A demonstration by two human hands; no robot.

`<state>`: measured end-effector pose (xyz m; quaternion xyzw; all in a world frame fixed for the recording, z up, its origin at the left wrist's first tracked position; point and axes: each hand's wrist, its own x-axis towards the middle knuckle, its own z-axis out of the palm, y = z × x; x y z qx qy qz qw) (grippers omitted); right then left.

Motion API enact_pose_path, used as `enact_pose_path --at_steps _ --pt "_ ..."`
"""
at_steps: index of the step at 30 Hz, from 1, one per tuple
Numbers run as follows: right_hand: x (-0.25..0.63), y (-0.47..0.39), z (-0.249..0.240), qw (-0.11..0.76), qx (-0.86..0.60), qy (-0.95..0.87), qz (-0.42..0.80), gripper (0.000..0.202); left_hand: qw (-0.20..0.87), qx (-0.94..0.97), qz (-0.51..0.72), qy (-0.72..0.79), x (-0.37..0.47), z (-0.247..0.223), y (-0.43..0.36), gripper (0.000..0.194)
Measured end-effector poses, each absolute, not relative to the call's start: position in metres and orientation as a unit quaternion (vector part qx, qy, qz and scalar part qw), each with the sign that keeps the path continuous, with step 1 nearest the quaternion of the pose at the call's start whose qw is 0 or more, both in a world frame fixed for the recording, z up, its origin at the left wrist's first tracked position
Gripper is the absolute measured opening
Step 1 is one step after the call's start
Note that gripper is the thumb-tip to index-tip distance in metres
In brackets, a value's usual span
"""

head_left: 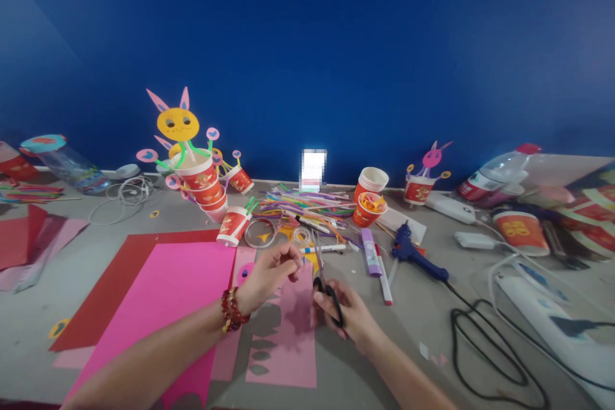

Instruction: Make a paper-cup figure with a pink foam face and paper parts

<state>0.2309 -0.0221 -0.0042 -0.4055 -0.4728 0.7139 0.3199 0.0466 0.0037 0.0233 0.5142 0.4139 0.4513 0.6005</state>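
Note:
My left hand (276, 272), with a red bead bracelet at its wrist, is raised over the paper with thumb and fingers pinched together. A speck of blue shows at its fingertips, too small to name. My right hand (348, 314) grips black-handled scissors (335, 303), their blades pointing away from me. Below both hands lies a light pink sheet (293, 359) with leaf-shaped holes cut along its left side. Just left of my left hand is a pink paper disc (245, 273) with a blue mark.
Bright pink paper (177, 295) overlaps a red sheet (103, 295) on the left. Decorated paper cups (196, 179) stand behind, near a heap of pipe cleaners (307, 202). Rightward are a glue stick (370, 252), a blue glue gun (416, 255) with its looped cord, and a power strip (542, 314).

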Motion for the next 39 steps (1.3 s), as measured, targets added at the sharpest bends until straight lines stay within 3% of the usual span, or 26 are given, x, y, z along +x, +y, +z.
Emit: enact_pose_path --at_steps 6,23,32,39 --pt "0.227 -0.02 -0.001 0.401 -0.439 -0.442 0.672 0.042 0.635 0.503 0.435 0.393 0.057 0.013 -0.007 0.011" --pt "0.23 -0.019 0.004 0.364 -0.441 -0.47 0.672 0.036 0.612 0.566 0.396 0.385 0.059 0.016 -0.013 0.012" --pt "0.233 -0.017 0.005 0.425 -0.468 -0.438 0.639 0.042 0.605 0.558 0.415 0.388 0.057 0.017 -0.011 0.013" --pt "0.231 -0.023 -0.005 0.311 -0.415 -0.475 0.711 0.058 0.574 0.524 0.478 0.409 0.05 0.031 -0.009 0.016"
